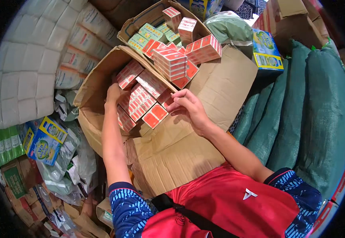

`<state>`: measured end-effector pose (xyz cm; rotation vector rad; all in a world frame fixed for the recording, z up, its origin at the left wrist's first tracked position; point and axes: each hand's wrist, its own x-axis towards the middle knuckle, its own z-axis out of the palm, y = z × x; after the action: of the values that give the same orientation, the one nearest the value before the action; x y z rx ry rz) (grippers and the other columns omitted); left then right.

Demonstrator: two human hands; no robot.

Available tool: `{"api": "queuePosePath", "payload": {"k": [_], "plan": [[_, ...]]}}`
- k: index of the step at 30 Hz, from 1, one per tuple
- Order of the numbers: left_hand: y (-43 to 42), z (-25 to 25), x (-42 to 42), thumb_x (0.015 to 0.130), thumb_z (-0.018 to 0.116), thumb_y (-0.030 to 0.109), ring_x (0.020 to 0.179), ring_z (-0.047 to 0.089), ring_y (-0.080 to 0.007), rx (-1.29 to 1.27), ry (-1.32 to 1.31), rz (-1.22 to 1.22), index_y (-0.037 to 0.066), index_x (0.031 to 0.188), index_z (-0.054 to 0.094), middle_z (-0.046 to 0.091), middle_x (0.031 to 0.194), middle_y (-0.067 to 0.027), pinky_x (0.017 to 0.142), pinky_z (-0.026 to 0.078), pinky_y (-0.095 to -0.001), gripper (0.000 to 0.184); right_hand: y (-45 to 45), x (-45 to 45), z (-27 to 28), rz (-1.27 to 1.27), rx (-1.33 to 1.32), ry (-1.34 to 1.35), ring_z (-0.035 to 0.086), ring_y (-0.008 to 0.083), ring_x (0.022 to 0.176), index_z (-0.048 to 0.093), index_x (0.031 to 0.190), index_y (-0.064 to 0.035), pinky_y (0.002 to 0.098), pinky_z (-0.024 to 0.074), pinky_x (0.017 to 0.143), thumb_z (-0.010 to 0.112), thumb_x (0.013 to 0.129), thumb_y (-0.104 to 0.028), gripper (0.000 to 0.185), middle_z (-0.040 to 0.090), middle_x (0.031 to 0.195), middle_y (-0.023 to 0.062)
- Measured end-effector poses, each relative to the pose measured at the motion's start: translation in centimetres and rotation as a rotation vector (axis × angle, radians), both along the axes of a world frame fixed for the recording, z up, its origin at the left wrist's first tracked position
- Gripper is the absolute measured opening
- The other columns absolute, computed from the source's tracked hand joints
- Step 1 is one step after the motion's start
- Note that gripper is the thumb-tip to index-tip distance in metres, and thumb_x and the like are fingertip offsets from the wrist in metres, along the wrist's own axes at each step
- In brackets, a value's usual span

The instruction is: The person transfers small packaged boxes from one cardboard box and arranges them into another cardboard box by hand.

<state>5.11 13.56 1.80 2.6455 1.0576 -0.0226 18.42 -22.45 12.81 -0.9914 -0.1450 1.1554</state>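
Near carton (97, 73) is standing open in front of the person, tilted, with red-and-white packs (137, 102) lying inside it, several of them, at mixed angles. Left hand (114, 95) is resting inside the near carton, along its left wall, just beside the upper-left pack (129, 74); its fingers are mostly hiding behind that pack and the wrist, so cannot tell whether they are pinching or spread. Right hand (190, 109) is hovering at the right edge of the near carton, palm side turning inward, fingers curling loosely and slightly apart; tips are sitting close to the edge and the packs there, cannot tell if touching. Orange-faced pack (155, 116) is lying at the lower right inside the near carton, near the right hand.

Back carton (129, 23) is standing just behind the near carton, holding green packs (150, 32) and more red ones, with a banded stack (170, 61) leaning on top. Cardboard flap (230, 81) is spreading out right of the near carton, another flap (176, 162) is reaching from its front toward the red shirt (228, 202). Blue-and-yellow box (267, 49) and green sacks (327, 103) are standing farther right of the near carton; white wrapped bundles (25, 59) are piling up left of it
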Motion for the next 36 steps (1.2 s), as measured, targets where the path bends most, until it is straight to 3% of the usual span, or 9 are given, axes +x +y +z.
{"api": "queuePosePath", "payload": {"k": [5, 9, 14, 16, 20, 21, 25, 30, 36], "plan": [[-1.8, 1.6, 0.2, 0.055, 0.090, 0.034, 0.084, 0.064, -0.0470, 0.097, -0.050, -0.019, -0.005, 0.079, 0.059, 0.064, 0.082, -0.0295, 0.072, 0.050, -0.0486, 0.055, -0.2, 0.4, -0.3, 0.015, 0.023, 0.011, 0.068, 0.0172, 0.087, 0.054, 0.109, -0.0093, 0.0326, 0.0538, 0.080, 0.058, 0.096, -0.022, 0.019, 0.070, 0.092, 0.0108], [-2.9, 4.1, 0.3, 0.051, 0.088, 0.028, 0.084, 0.066, -0.0426, 0.143, -0.056, -0.093, 0.000, 0.109, 0.050, 0.067, 0.089, -0.0240, 0.073, 0.053, -0.0481, 0.075, -0.3, 0.7, -0.7, 0.030, 0.038, 0.030, 0.068, 0.0181, 0.088, 0.053, 0.111, -0.0088, 0.0327, 0.0538, 0.081, 0.058, 0.096, -0.023, 0.021, 0.070, 0.093, 0.0109], [-7.1, 11.8, -1.0, 0.055, 0.084, 0.021, 0.086, 0.066, -0.0429, 0.157, -0.129, -0.035, 0.005, 0.112, 0.048, 0.067, 0.086, -0.0235, 0.075, 0.053, -0.0484, 0.069, -0.2, -0.2, -0.1, 0.015, 0.079, -0.057, 0.068, 0.0188, 0.092, 0.051, 0.114, -0.0072, 0.0332, 0.0535, 0.084, 0.057, 0.097, -0.022, 0.024, 0.070, 0.100, 0.0130], [-8.1, 13.2, -2.4, 0.057, 0.083, 0.019, 0.087, 0.066, -0.0432, 0.153, -0.116, 0.078, 0.005, 0.114, 0.047, 0.067, 0.087, -0.0246, 0.076, 0.053, -0.0481, 0.068, 0.0, -0.9, -0.4, 0.029, 0.089, -0.072, 0.067, 0.0172, 0.096, 0.048, 0.120, -0.0070, 0.0321, 0.0520, 0.084, 0.060, 0.096, -0.025, 0.032, 0.070, 0.107, 0.0131], [-11.0, 15.2, -6.0, 0.065, 0.084, 0.030, 0.088, 0.068, -0.0241, -0.154, -0.464, 0.127, 0.003, 0.117, 0.044, 0.067, 0.098, -0.0139, 0.079, 0.054, -0.0372, 0.071, -0.4, -2.2, 1.1, 0.096, 0.055, -0.180, 0.062, 0.0197, 0.110, 0.036, 0.137, -0.0086, 0.0343, 0.0500, 0.089, 0.069, 0.091, -0.027, 0.060, 0.063, 0.125, 0.0184], [-12.1, 15.5, -6.6, 0.065, 0.084, 0.031, 0.091, 0.066, -0.0220, -0.231, -0.534, 0.121, 0.003, 0.118, 0.043, 0.064, 0.101, -0.0125, 0.081, 0.053, -0.0359, 0.073, -0.5, -2.4, 0.4, 0.160, 0.090, -0.172, 0.058, 0.0236, 0.116, 0.019, 0.149, -0.0147, 0.0366, 0.0486, 0.092, 0.076, 0.085, -0.030, 0.087, 0.047, 0.142, 0.0231], [-17.9, 17.8, -7.4, 0.065, 0.086, 0.028, 0.100, 0.061, -0.0199, -0.508, -0.724, 0.117, 0.002, 0.122, 0.042, 0.057, 0.108, -0.0108, 0.088, 0.050, -0.0336, 0.077, -0.2, -3.4, -0.5, 0.272, 0.188, 0.017, 0.055, 0.0264, 0.121, -0.001, 0.152, -0.0209, 0.0401, 0.0497, 0.093, 0.084, 0.079, -0.030, 0.112, 0.027, 0.155, 0.0207], [-25.4, 21.8, -4.8, 0.059, 0.092, 0.028, 0.099, 0.068, -0.0301, -0.051, -0.487, -0.151, 0.003, 0.126, 0.041, 0.066, 0.109, -0.0175, 0.084, 0.055, -0.0396, 0.088, -1.7, -2.7, 1.2, 0.137, 0.369, 0.102, 0.047, 0.0260, 0.128, 0.008, 0.147, -0.0195, 0.0448, 0.0517, 0.095, 0.082, 0.080, -0.022, 0.101, 0.038, 0.144, 0.0116], [-27.3, 24.2, -1.8, 0.064, 0.091, 0.029, 0.100, 0.068, -0.0289, -0.152, -0.660, -0.320, 0.006, 0.145, 0.031, 0.067, 0.109, -0.0154, 0.086, 0.055, -0.0392, 0.103, -2.9, 0.0, -2.5, 0.024, 0.335, 0.125, 0.053, 0.0220, 0.120, 0.006, 0.151, -0.0216, 0.0406, 0.0542, 0.090, 0.078, 0.083, -0.031, 0.099, 0.046, 0.137, 0.0095]]}}
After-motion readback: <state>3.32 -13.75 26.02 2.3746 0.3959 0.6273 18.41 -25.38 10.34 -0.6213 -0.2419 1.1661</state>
